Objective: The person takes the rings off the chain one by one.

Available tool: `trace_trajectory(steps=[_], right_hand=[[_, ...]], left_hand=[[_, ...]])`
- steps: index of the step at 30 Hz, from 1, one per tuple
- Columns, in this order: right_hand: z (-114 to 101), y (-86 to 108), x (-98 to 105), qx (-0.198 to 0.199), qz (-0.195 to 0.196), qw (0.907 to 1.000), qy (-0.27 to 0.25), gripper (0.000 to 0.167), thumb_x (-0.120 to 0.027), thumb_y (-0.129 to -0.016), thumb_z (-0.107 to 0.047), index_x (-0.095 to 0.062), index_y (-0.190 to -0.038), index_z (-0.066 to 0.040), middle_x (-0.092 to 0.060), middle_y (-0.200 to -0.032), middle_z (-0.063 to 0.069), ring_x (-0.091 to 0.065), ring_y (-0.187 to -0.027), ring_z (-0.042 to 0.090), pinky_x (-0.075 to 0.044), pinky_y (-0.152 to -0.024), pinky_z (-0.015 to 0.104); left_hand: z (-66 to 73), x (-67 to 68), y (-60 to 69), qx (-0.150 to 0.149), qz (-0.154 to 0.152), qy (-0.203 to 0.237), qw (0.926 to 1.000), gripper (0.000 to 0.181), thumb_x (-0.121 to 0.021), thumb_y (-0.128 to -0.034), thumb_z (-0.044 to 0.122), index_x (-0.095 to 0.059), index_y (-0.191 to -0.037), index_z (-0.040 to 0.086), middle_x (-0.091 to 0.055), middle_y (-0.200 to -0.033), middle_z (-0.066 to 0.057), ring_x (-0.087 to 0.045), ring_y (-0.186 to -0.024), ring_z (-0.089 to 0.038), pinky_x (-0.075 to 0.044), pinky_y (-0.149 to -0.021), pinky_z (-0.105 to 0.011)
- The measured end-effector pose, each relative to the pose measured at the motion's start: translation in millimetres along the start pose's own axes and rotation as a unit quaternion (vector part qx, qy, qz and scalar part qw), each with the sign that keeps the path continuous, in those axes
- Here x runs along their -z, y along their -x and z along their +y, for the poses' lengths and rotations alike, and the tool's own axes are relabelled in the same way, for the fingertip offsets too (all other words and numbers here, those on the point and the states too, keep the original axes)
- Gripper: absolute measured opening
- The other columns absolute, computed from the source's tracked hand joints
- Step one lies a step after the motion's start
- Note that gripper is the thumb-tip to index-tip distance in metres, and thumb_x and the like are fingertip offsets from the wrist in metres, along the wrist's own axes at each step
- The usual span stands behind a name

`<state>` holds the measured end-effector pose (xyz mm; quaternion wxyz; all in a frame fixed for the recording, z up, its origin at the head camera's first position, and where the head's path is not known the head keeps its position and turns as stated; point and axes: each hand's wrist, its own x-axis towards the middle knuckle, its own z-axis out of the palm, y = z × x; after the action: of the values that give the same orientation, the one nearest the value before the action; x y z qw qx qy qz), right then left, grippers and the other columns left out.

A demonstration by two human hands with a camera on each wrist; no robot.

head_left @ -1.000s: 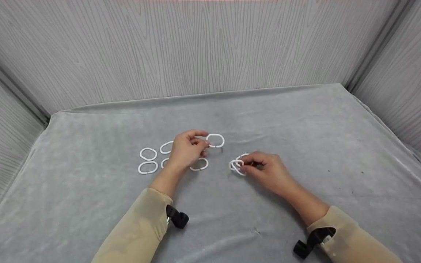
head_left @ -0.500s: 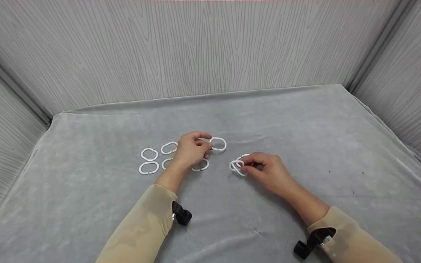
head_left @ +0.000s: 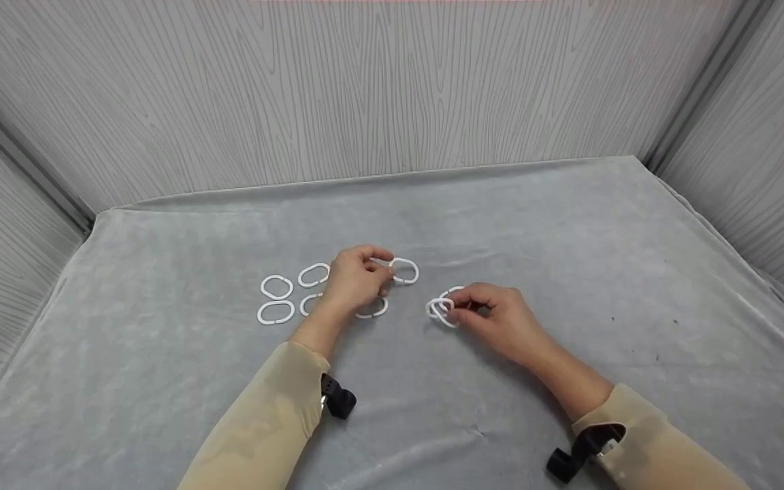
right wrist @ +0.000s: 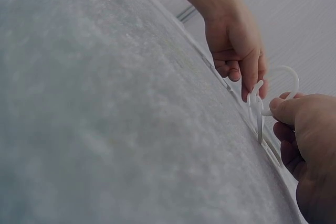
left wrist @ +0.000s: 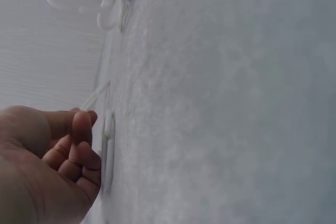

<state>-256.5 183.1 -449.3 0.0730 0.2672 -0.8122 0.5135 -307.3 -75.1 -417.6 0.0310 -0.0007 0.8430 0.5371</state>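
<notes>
White oval plastic rings with a small gap, like shower curtain rings, are at both hands. My left hand [head_left: 359, 275] pinches one ring [head_left: 417, 273] by its left end between thumb and finger. In the left wrist view this ring [left wrist: 94, 98] tilts, its far end close to the cloth. My right hand [head_left: 497, 316] pinches a small chain of linked rings [head_left: 430, 310]. In the right wrist view the linked rings [right wrist: 260, 121] hang from thumb and finger, the lowest near the cloth. The two hands are apart, the left one farther back.
Several loose rings [head_left: 276, 323] lie on the grey cloth [head_left: 160, 381] to the left. One ring [head_left: 385, 306] lies partly hidden under my left hand, another [head_left: 304, 305] partly behind its wrist. Wood-grained panels [head_left: 392, 88] stand behind the table and at its sides.
My left hand has moved slightly right and nearer with its ring, which now sits a little lower in the head view. The right hand and its linked rings have stayed in place.
</notes>
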Motion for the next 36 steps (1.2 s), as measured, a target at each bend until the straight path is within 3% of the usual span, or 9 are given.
trace_trajectory(steps=[14, 23, 30, 36], right_hand=[[-1.7, -0.8, -1.0, -0.012, -0.002, 0.9999, 0.002, 0.014, -0.084, -0.091, -0.007, -0.082, -0.104, -0.011, -0.078, -0.1, -0.005, -0.069, -0.087, 0.013, -0.054, -0.076, 0.024], [-1.4, -3.2, -2.7, -0.003, -0.01, 0.9999, 0.002, 0.014, -0.084, -0.092, -0.007, -0.082, -0.105, -0.011, -0.078, -0.1, -0.005, -0.068, -0.086, 0.012, -0.053, -0.076, 0.023], [-0.9, -3.5, -4.0, -0.001, -0.012, 0.9999, 0.003, 0.013, -0.084, -0.092, -0.007, -0.082, -0.104, -0.01, -0.078, -0.099, -0.004, -0.068, -0.086, 0.012, -0.053, -0.076, 0.022], [-1.8, -3.9, -2.5, -0.007, -0.009, 0.9999, 0.003, 0.014, -0.084, -0.091, -0.007, -0.082, -0.105, -0.011, -0.078, -0.1, -0.005, -0.069, -0.086, 0.012, -0.055, -0.077, 0.023]], left_hand=[[1.3, 4.8, 0.2, -0.002, 0.014, -0.041, 0.9991, 0.021, -0.076, -0.095, 0.006, -0.077, -0.116, 0.003, -0.077, -0.088, -0.006, -0.064, -0.055, -0.009, -0.05, -0.052, -0.02], [4.8, 14.6, 8.1, -0.042, 0.055, -0.111, 0.9914, 0.017, -0.079, -0.0939, 0.011, -0.081, -0.11, 0.006, -0.078, -0.092, -0.005, -0.065, -0.068, -0.011, -0.049, -0.063, -0.022], [12.0, 14.2, 24.8, -0.067, 0.044, -0.036, 0.9962, 0.021, -0.077, -0.096, 0.012, -0.079, -0.115, 0.003, -0.079, -0.091, -0.006, -0.067, -0.061, -0.012, -0.05, -0.057, -0.02], [15.6, 11.1, 40.8, -0.089, 0.029, 0.019, 0.9954, 0.017, -0.078, -0.0953, 0.011, -0.08, -0.112, 0.007, -0.078, -0.088, -0.007, -0.063, -0.053, -0.011, -0.048, -0.053, -0.02]])
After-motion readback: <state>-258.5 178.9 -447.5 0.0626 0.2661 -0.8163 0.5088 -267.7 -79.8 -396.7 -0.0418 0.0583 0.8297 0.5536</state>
